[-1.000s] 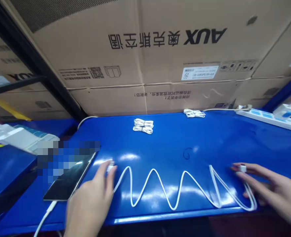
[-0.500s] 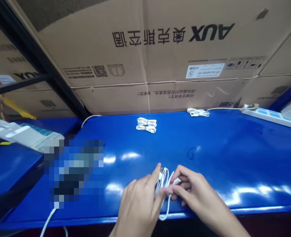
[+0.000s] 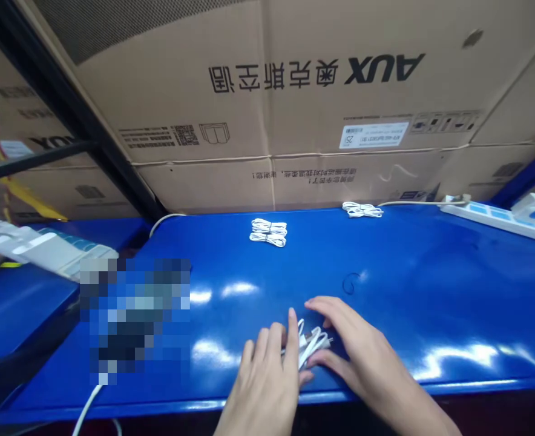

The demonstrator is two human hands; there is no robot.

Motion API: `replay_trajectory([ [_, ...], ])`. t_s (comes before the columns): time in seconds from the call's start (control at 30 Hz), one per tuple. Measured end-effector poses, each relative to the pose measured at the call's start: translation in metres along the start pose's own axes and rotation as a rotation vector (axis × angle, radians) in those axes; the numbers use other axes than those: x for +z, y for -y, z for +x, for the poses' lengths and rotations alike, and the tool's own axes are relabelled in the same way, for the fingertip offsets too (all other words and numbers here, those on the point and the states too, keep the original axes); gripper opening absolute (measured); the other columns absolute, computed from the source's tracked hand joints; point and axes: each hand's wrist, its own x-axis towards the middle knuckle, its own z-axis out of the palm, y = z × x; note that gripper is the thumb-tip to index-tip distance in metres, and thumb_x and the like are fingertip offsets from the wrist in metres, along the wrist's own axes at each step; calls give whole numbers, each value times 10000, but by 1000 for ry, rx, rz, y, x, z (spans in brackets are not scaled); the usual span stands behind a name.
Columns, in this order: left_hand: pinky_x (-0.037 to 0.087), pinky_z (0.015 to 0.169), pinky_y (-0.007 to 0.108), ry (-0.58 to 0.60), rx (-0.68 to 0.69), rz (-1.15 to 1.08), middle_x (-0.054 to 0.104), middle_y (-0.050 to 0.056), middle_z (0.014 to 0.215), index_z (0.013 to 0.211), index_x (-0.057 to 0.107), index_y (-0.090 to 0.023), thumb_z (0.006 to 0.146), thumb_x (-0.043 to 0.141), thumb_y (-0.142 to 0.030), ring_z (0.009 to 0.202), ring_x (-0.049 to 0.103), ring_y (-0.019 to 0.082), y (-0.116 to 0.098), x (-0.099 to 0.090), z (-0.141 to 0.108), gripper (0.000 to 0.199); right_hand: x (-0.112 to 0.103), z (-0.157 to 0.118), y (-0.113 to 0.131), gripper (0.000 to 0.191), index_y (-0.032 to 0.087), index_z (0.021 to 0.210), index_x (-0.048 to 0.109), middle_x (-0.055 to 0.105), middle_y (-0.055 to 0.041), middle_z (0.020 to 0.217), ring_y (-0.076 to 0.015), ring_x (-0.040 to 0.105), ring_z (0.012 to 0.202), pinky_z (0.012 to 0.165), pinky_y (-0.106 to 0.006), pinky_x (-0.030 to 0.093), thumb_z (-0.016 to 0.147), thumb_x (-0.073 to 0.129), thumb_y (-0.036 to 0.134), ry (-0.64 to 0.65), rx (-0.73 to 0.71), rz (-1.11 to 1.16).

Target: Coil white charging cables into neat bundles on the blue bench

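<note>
A white USB cable (image 3: 310, 346), folded into a short bundle, lies near the front edge of the blue table top (image 3: 385, 266). My left hand (image 3: 267, 378) holds its left side with the fingers pressed together against it. My right hand (image 3: 356, 345) curves over the right side, with the thumb under the bundle and a cable plug showing between the fingers. Two small coils of white cable (image 3: 268, 232) lie further back, and another white coil (image 3: 362, 209) sits near the rear edge.
A pixelated patch (image 3: 135, 315) covers the table's left part, with a white cable (image 3: 86, 410) running off the front edge below it. A white power strip (image 3: 498, 217) lies back right. Large AUX cardboard boxes (image 3: 267, 109) stand behind the table.
The cable, stretched in zigzags a second ago, is now gathered into a folded bundle between my hands. Both hands have moved closer together and lowered it towards the table.
</note>
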Motion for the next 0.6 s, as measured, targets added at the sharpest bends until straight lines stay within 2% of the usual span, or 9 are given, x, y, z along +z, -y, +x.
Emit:
replay_trajectory([
  [0.03,516,757,401,-3,5,-9,637,104,1031,1544,335,-151,986,504,-219,860,602,260,2,1,-1,588,-1,0,1,507,267,1381,499,636,-84,1321,-250,654,1104,906,-361,580,908,665,193,32,-62,-37],
  [0.1,516,725,366,4,6,-25,634,98,1028,1542,332,-151,997,495,-246,836,601,242,7,1,-3,577,-3,-2,3,455,258,1383,505,656,-85,1291,-254,659,1066,858,-359,590,947,610,179,102,-153,-114],
  [0.2,528,746,392,18,-39,30,631,146,1112,1457,447,-102,1022,451,-396,913,610,270,14,-4,-7,525,-3,-4,5,301,250,1261,580,678,-74,1168,-242,663,950,755,-337,580,975,557,160,147,-164,-192],
  [0.3,512,840,478,36,-63,127,624,183,1218,1277,610,-126,989,462,-523,1034,601,337,15,-16,-6,512,-1,-5,7,220,236,1148,618,675,-65,1055,-240,651,885,719,-340,559,969,538,135,157,-150,-196],
  [0.37,512,819,481,89,-46,132,655,162,1154,1175,662,-154,960,503,-554,991,615,339,13,-24,-1,481,-2,-5,8,209,213,1088,623,675,-76,1060,-251,653,879,745,-370,557,959,503,100,146,-158,-185],
  [0.47,519,742,438,197,-51,64,675,106,950,1002,697,-175,951,548,-518,842,629,297,9,-34,6,377,-7,-4,12,227,196,1043,616,690,-88,1090,-253,669,881,776,-396,562,963,437,82,156,-162,-143],
  [0.53,521,728,421,215,-58,7,673,89,897,953,696,-188,975,528,-463,800,630,281,8,-38,7,323,-12,-6,15,254,207,1127,612,708,-85,1127,-254,689,925,812,-400,574,979,429,112,163,-136,-94],
  [0.6,526,757,426,187,-49,-16,691,106,943,991,693,-189,998,483,-382,838,644,293,8,-39,4,285,-15,-11,17,343,244,1311,560,706,-75,1223,-264,695,1045,910,-415,567,986,482,169,163,-112,-46],
])
